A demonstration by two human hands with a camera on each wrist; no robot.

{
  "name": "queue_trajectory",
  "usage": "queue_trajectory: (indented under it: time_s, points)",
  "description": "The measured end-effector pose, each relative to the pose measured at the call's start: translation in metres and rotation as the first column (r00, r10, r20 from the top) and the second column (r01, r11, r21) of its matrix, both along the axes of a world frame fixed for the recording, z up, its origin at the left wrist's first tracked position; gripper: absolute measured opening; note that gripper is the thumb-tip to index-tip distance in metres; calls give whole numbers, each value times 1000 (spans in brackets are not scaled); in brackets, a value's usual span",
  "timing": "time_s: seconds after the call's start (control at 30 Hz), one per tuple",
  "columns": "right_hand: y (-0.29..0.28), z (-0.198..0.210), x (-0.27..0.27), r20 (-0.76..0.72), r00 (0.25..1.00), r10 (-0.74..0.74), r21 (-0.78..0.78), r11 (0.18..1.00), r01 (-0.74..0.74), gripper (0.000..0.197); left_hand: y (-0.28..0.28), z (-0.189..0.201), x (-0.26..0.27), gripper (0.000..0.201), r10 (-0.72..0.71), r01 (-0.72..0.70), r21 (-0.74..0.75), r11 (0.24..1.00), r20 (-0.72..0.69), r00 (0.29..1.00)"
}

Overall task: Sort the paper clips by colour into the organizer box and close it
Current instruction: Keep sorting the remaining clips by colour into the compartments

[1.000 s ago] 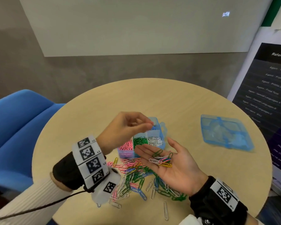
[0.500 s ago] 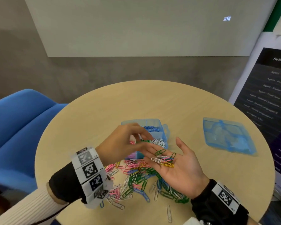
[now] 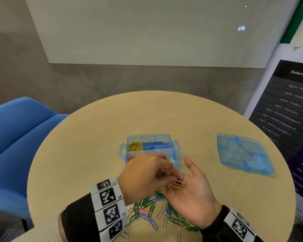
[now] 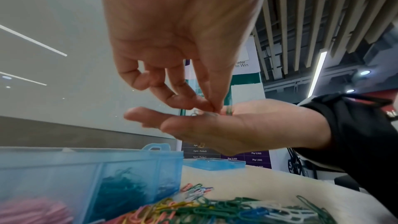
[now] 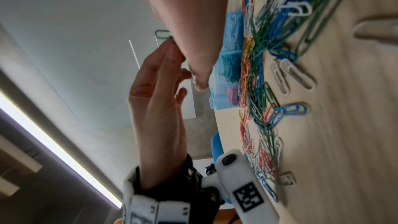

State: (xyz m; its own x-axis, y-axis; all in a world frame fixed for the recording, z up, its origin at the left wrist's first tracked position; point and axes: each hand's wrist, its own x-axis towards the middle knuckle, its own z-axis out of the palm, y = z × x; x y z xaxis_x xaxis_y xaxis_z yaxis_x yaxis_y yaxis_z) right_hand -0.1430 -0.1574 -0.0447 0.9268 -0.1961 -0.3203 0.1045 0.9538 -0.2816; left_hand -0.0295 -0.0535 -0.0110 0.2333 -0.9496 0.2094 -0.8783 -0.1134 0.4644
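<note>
The light blue organizer box stands open mid-table, with yellow clips, blue clips and white clips showing in separate compartments; pink and green ones show through its wall. My right hand lies palm up just in front of it, carrying a few mixed clips. My left hand reaches over that palm. Its thumb and forefinger pinch a clip there. Which colour it holds is not clear. A pile of mixed clips lies under both hands.
The box's lid lies apart at the right of the round wooden table. A blue chair stands at the left, and a printed banner at the right. Single clips lie near the front edge.
My left hand came back from over the box to my right palm and now pinches among the clips there. The right hand has stayed palm up.
</note>
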Motion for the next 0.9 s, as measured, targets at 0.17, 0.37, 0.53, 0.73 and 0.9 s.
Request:
queue_trajectory:
  time_s: [0.17,0.37,0.53,0.73,0.9]
  points:
    - [5,3,1,-24,1000,2,-47,999,-3,65,-1,0,5,8,9,-10,-15,1000,-70,998]
    - [7,7,2,-68,997,-35,11,999,36,52,-1,-4,0,12,-68,67,47,997,40,997]
    - [6,6,2,-46,998,-42,36,998,44,60,-2,-4,1,5,-83,83,20,996,-13,996]
    - [5,5,1,-45,998,-42,-33,999,41,65,0,1,3,13,-83,71,-46,996,-373,924]
    - [4,4,3,-68,997,-32,-37,999,29,60,3,8,7,11,-76,49,-71,996,-442,894]
